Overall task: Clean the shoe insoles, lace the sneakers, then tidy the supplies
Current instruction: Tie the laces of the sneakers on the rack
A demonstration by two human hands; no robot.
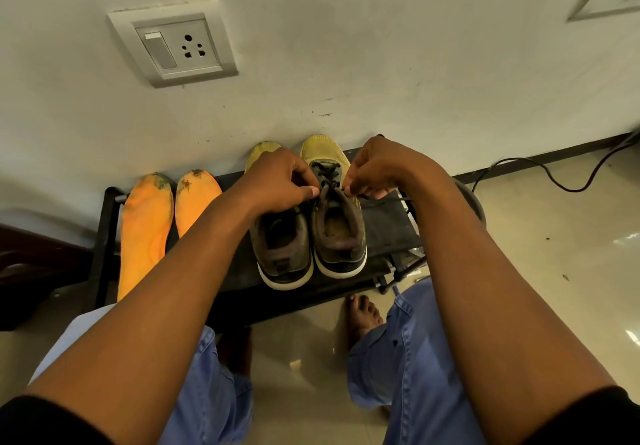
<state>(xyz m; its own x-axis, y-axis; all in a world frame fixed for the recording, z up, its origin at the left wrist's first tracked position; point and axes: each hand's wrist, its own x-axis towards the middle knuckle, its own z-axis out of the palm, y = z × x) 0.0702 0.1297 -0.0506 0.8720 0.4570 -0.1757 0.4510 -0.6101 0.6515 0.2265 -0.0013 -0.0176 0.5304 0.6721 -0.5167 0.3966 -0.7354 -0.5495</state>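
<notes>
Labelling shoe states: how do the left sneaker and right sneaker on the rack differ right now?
The right sneaker has both hands at its lace: left hand and right hand each pinch an end. The left sneaker is untouched, its front hidden by the left hand. The right sneaker shows crossed dark laces; the left's cannot be seen. Both are yellow, white-soled, toes to the wall.
</notes>
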